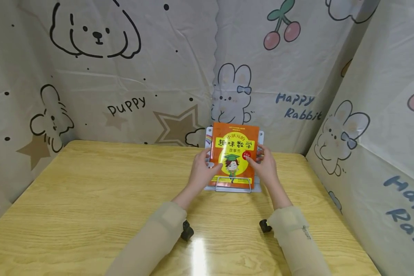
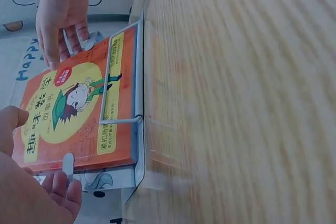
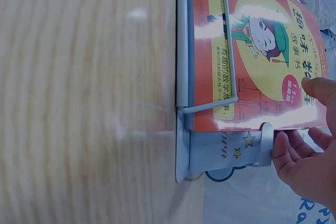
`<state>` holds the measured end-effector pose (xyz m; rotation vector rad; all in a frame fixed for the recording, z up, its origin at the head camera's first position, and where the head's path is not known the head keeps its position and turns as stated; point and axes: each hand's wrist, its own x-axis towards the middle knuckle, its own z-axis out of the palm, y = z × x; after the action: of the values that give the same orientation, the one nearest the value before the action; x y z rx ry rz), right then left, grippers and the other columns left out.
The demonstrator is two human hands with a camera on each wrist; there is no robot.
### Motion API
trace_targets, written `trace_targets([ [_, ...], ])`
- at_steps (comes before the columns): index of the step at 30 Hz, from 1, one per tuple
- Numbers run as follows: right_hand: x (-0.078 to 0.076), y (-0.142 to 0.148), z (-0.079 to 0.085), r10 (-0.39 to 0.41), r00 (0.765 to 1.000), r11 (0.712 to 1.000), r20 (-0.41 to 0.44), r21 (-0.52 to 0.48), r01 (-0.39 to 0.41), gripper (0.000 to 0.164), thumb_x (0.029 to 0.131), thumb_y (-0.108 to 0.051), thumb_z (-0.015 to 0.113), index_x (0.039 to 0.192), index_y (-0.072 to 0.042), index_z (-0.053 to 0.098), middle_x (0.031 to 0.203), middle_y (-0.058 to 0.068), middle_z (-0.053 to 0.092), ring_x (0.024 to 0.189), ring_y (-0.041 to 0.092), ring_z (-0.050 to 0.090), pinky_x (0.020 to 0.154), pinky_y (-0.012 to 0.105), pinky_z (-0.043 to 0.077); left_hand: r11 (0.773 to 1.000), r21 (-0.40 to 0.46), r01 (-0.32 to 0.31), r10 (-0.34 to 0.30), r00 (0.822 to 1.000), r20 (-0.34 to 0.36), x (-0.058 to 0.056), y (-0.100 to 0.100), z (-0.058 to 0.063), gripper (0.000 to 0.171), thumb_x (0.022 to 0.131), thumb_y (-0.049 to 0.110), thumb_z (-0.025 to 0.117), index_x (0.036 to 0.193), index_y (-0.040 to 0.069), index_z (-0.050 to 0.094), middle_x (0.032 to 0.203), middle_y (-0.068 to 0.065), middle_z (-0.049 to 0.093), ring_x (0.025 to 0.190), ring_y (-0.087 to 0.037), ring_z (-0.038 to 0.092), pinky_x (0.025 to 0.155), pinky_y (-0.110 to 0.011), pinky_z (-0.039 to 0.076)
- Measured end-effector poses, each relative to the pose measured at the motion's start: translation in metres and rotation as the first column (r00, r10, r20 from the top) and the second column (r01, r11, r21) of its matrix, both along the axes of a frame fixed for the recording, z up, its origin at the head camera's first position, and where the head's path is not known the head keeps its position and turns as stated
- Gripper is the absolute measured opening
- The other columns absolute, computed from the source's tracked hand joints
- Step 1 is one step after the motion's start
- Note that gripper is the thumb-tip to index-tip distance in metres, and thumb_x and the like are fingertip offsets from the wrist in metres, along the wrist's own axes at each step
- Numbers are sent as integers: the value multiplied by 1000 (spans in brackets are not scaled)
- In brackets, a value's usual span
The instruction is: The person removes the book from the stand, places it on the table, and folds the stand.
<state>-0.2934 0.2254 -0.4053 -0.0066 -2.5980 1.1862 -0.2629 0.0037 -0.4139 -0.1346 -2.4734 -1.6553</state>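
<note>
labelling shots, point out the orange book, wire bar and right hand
Orange book [image 1: 234,155], head view: front cover
Wire bar [image 3: 210,104], right wrist view: its short side
Right hand [image 1: 268,165], head view: its middle

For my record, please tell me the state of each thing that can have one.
Orange rectangular book with yellow circle: closed, propped upright.
Pale printed stand: upright behind book.
White wire bracket: across book's lower front.
Left hand: thumb over book, fingers at left edge.
Right hand: thumb over book, fingers at right edge.

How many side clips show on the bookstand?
2: one clip at the orange book's left edge, near the left hand; another clip at its right edge, near the right hand.
</note>
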Motion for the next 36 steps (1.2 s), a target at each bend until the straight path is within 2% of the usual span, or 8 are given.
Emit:
trace_targets([
  [7,-4,-5,7,-49,995,999,84,-19,51,69,80,-33,64,135,-11,30,108,10,45,87,22,45,72,28,45,998,-33,-49,50,998,36,-10,3,1,68,76,35,68,134,18,35,113,-5,46,98,-20,47,77,-32,46],
  [13,-7,-7,12,-92,986,994,139,-48,100,68,80,-37,63,134,-9,31,109,11,45,92,23,44,75,29,45,995,-60,-78,82,995,61,-15,4,5,68,74,35,69,132,18,38,112,-4,49,96,-19,48,82,-34,45],
  [16,-8,-9,13,-106,982,990,154,-74,118,68,80,-39,62,133,-9,32,109,11,45,94,23,44,75,29,46,993,-85,-76,81,995,52,-17,5,7,68,74,34,70,132,17,39,111,-4,50,97,-19,48,82,-35,45],
  [21,-10,-11,15,-127,979,985,157,-92,143,67,79,-42,62,131,-9,34,102,10,46,87,22,46,66,27,46,991,-124,-59,61,998,13,-19,5,12,69,74,31,70,132,12,39,106,-7,51,91,-20,47,77,-34,45],
  [27,-12,-9,16,-115,981,987,153,-90,130,69,80,-47,59,131,-9,34,98,9,46,82,20,46,64,25,43,982,-177,-64,67,998,9,-25,4,13,70,74,32,70,133,13,37,99,-7,52,85,-19,48,70,-31,45],
  [33,-13,-6,17,-92,979,989,181,-97,111,68,80,-49,58,129,-7,34,100,10,44,88,21,44,69,27,42,984,-175,-33,39,999,28,-30,6,14,80,73,33,71,139,19,27,119,-8,46,98,-21,47,82,-37,46],
  [36,-13,-6,18,-74,978,989,196,-110,97,66,80,-46,59,127,-7,35,102,10,43,90,22,44,72,27,42,982,-184,-45,51,998,27,-30,6,15,80,73,31,71,139,20,27,117,-9,46,96,-21,47,81,-37,46],
])
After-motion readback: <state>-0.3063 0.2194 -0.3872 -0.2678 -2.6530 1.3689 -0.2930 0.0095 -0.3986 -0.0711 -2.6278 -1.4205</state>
